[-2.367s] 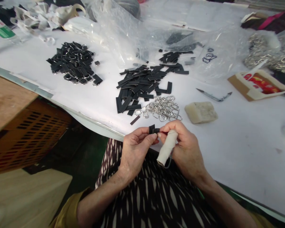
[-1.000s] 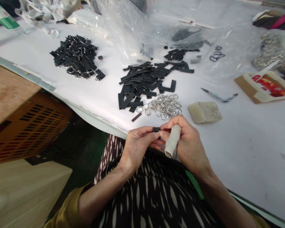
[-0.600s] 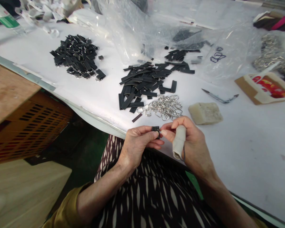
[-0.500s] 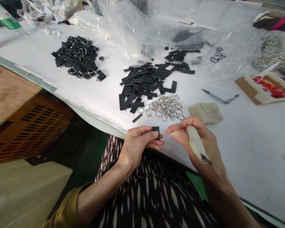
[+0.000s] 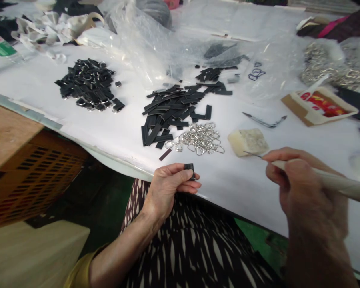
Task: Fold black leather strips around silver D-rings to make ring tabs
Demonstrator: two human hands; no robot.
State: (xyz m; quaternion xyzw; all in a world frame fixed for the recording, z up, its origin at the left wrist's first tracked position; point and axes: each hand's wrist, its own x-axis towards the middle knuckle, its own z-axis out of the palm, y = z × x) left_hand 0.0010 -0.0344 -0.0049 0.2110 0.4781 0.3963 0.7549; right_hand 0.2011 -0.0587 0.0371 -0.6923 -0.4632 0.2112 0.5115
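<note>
My left hand [image 5: 171,182] pinches a small folded black strap piece [image 5: 189,168] at the near edge of the white table [image 5: 114,128]. My right hand [image 5: 300,180] is closed round a cloth-wrapped tool [image 5: 333,183] whose thin metal tip [image 5: 252,154] touches the pale waxy block [image 5: 247,141]. A pile of flat black strips [image 5: 171,110] and a heap of silver D-rings [image 5: 199,138] lie just beyond my left hand. A pile of black pieces with rings in them [image 5: 88,85] lies at the far left.
Small snips [image 5: 264,121] and an open cardboard box [image 5: 318,105] lie to the right. Clear plastic bags [image 5: 168,44] and more metal rings [image 5: 330,68] sit at the back. An orange crate [image 5: 33,176] stands under the table's left end.
My right hand has left the black piece and swung right, turning the wrapped tool so its tip meets the pale block. My left hand keeps the folded piece.
</note>
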